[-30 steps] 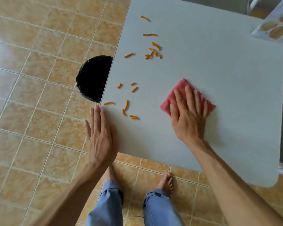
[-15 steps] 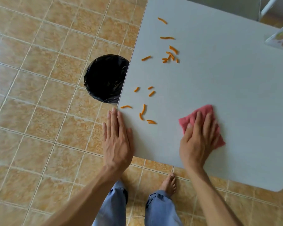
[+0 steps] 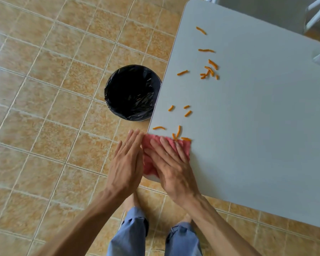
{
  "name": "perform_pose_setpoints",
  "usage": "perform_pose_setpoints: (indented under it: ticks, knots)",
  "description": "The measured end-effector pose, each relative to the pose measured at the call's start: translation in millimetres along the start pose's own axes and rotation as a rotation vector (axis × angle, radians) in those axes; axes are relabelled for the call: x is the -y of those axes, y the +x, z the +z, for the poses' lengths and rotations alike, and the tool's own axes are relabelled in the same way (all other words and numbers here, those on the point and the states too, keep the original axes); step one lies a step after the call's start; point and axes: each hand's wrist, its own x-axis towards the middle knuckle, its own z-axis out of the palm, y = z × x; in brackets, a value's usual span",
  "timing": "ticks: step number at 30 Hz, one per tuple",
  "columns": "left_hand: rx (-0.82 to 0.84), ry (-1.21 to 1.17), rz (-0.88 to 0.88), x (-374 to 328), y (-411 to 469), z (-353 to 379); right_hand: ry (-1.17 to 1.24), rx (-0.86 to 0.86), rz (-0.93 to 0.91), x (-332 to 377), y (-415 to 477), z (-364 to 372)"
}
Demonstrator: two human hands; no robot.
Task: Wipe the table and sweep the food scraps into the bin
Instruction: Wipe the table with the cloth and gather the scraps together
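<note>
The right hand (image 3: 171, 163), pressed flat with fingers spread on the pink cloth (image 3: 184, 146), has slid it to the tabletop (image 3: 257, 126) corner, beside the left hand (image 3: 127, 161), which is open-palmed at the edge. A second ago the cloth lay further right. Scraps (image 3: 177, 131) sit just beyond the fingertips, unswept; the bin (image 3: 132, 92) waits ahead-left.

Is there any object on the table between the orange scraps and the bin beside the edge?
Nothing visible. The orange scraps lie on bare table, and the bin stands open on the floor just past the table's left edge. The right hand presses the pink cloth at the near corner.
</note>
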Motion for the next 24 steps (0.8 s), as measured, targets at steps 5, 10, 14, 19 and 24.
perform_pose_setpoints:
  ticks: [5, 10, 14, 19, 24]
  knots:
    - [-0.129, -0.114, -0.169, 3, 8, -12, -0.059, -0.059, 0.017, -24, 43, -2]
    - [-0.11, -0.125, -0.186, 8, 2, -16, -0.078, -0.029, 0.075, -50, 81, -8]
    - [-0.106, -0.142, -0.161, 8, 1, -16, -0.065, -0.051, 0.136, -71, 112, -15]
    - [-0.102, -0.161, -0.162, -1, 7, -16, -0.076, -0.015, 0.207, -97, 144, -25]
    - [-0.098, -0.154, -0.174, -15, 15, -13, -0.126, -0.044, 0.244, -68, 114, -18]
